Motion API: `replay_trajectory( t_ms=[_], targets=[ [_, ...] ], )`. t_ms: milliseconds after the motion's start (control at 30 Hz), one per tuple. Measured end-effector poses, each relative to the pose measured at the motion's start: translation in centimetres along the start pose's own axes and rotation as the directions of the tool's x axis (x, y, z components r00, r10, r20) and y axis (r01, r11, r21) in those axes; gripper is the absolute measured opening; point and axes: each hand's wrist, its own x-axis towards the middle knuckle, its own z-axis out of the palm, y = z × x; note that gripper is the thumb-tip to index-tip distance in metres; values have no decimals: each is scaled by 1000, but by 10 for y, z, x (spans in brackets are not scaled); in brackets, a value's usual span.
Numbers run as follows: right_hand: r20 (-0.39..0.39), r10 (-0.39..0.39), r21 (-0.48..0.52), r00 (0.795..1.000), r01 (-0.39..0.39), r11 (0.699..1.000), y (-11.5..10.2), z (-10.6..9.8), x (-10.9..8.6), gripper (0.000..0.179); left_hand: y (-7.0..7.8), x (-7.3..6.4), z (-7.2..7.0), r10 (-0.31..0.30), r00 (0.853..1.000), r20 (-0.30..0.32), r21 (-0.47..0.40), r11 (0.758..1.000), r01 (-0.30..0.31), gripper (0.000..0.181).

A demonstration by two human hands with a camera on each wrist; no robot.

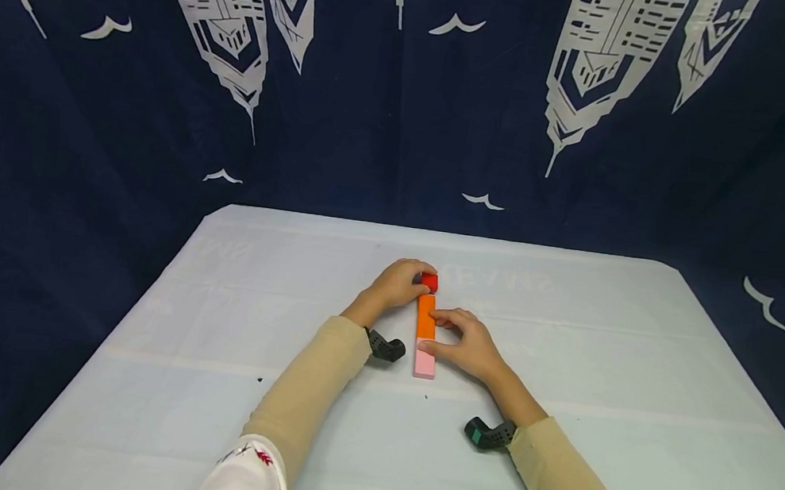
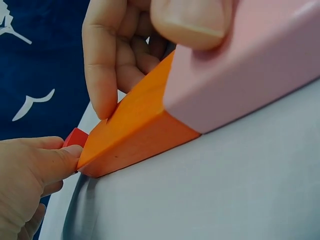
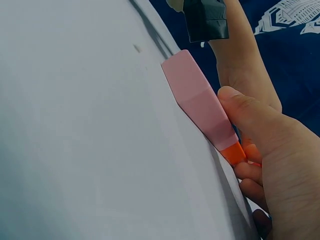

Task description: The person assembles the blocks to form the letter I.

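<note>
In the head view an orange block (image 1: 426,316) and a pink block (image 1: 425,364) lie end to end in a line on the white table. At the far end of this line is a small red block (image 1: 430,282). My left hand (image 1: 399,282) pinches the red block between thumb and fingers, close to the orange block's end. The thumb of my right hand (image 1: 471,347) rests on the pink block (image 2: 240,75), and a fingertip touches the orange block (image 2: 125,130). In the right wrist view the right hand partly hides the orange block (image 3: 233,153).
A white-covered table (image 1: 254,262) lies under the blocks. Behind it hangs a dark blue cloth (image 1: 404,134) with white building and bird prints. Small dark specks are on the table's near part. Black wrist cameras sit below both hands.
</note>
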Motion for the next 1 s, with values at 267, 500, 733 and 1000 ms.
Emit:
replay_trajectory(
  t_ms=[267,500,733,1000],
  targets=[
    [5,-6,-5,1000,6,1000,0,0,0,59,-2,3,-1,-13,1000,27,-2,1000,13,35],
    [4,-9,15,1000,9,1000,1,0,0,58,-5,7,0,-7,999,43,-13,1000,8,35],
    [14,7,22,1000,-7,1000,-2,-1,-1,59,-7,5,0,-26,998,58,-43,999,29,34],
    [9,10,22,1000,-10,1000,-1,-1,0,59,-7,5,-2,-31,997,75,-52,998,35,36]
  ],
)
